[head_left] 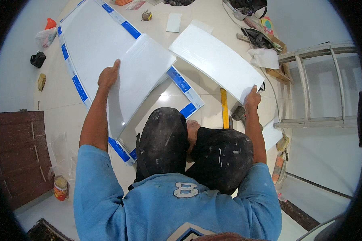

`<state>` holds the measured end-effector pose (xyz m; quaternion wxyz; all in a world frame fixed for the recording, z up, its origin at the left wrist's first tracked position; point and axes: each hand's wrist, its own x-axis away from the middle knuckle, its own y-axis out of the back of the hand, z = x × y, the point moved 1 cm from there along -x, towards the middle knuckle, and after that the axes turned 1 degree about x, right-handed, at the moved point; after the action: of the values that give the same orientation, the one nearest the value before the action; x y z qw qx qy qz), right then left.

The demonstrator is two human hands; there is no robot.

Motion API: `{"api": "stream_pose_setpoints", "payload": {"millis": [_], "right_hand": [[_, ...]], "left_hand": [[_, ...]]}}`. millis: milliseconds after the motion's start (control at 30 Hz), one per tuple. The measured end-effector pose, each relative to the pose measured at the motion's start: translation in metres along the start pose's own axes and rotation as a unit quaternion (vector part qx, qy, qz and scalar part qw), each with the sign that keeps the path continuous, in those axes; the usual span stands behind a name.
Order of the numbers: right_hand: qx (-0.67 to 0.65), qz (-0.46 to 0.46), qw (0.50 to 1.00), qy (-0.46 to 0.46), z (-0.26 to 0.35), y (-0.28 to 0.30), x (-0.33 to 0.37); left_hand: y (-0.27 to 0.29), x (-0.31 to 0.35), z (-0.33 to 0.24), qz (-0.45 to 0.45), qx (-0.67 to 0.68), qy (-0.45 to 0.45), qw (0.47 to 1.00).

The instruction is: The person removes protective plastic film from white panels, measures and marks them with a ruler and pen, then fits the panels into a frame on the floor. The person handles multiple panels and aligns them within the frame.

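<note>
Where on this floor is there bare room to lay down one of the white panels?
Bare tile lies between the blue-edged sheet and the yellow level, under the panel held by the right hand. The sheet's own top, beyond the left hand and its panel, is open too. Crowded: the tools and bags along the right wall by the ladder.

left hand (108, 76) up, arm stretched forward, our fingers clamped | right hand (252, 98) out wide, we're pinching | knees bent
</note>
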<state>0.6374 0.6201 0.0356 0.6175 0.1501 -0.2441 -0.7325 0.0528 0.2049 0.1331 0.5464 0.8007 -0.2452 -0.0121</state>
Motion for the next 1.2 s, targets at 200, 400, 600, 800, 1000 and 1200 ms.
{"api": "stream_pose_setpoints", "payload": {"millis": [200,400,600,800,1000,1200], "right_hand": [[0.200,-0.071,0.976,0.053,0.034,0.038,-0.049],[-0.012,0.044,0.960,0.278,0.204,0.029,-0.008],[0.129,0.218,0.871,0.421,0.345,-0.013,0.063],[0.072,0.264,0.861,0.429,0.388,-0.024,0.096],[0.025,0.298,0.838,0.456,0.411,-0.015,0.096],[0.051,0.294,0.837,0.458,0.427,0.001,0.106]], "left_hand": [[-0.014,-0.021,0.012,0.066,0.205,-0.026,0.976],[0.087,-0.075,-0.002,-0.036,0.255,-0.033,0.966],[0.147,-0.041,-0.132,-0.015,0.297,-0.073,0.952],[0.166,-0.015,-0.164,0.049,0.318,-0.119,0.939],[0.196,0.000,-0.153,0.068,0.247,-0.180,0.950],[0.197,0.025,-0.173,-0.045,0.298,-0.190,0.934]]}}
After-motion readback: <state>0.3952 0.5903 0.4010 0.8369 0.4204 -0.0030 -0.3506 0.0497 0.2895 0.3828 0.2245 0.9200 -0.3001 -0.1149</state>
